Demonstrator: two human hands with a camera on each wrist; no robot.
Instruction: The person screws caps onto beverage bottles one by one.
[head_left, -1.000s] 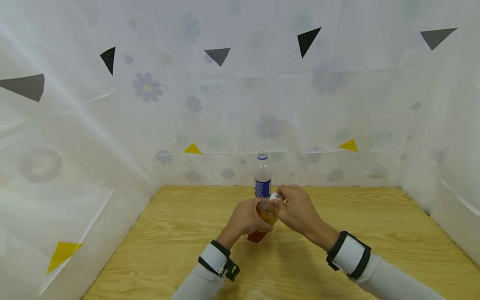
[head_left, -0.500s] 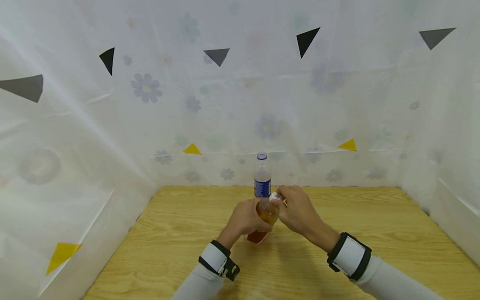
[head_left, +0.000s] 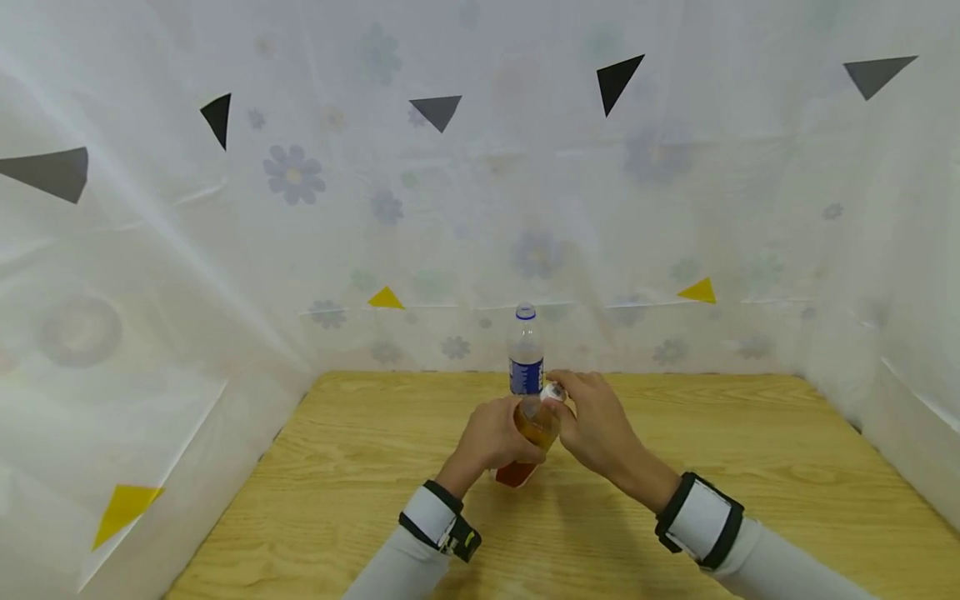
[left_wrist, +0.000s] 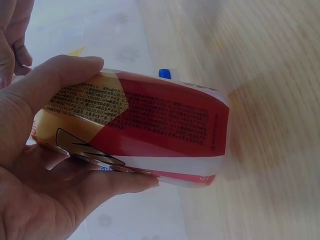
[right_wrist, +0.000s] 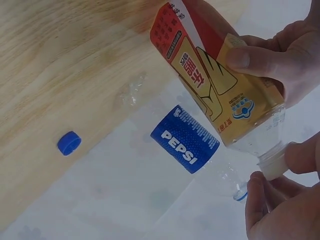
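Note:
A plastic drink bottle with a red and gold label [right_wrist: 200, 75] leans to the right over the table. My left hand [head_left: 491, 437] grips it round the body, thumb on one side and fingers on the other in the left wrist view. At the bottle's neck, the thumb and fingers of my right hand [head_left: 600, 425] pinch a white cap [right_wrist: 274, 164]. The cap sits at the mouth; how tightly it is screwed on I cannot tell. Just behind stands a clear Pepsi bottle [head_left: 526, 375] with a blue label, upright and uncapped, its lower part hidden by the held bottle.
A loose blue cap [right_wrist: 69, 143] lies on the wooden table [head_left: 360, 483] beside the Pepsi bottle. White sheeting [head_left: 480, 208] with flower prints and triangle stickers rises behind the table and along both sides.
My right fingers have shifted slightly around the white cap, showing a little more of its top. The left hand and both bottles have stayed in place.

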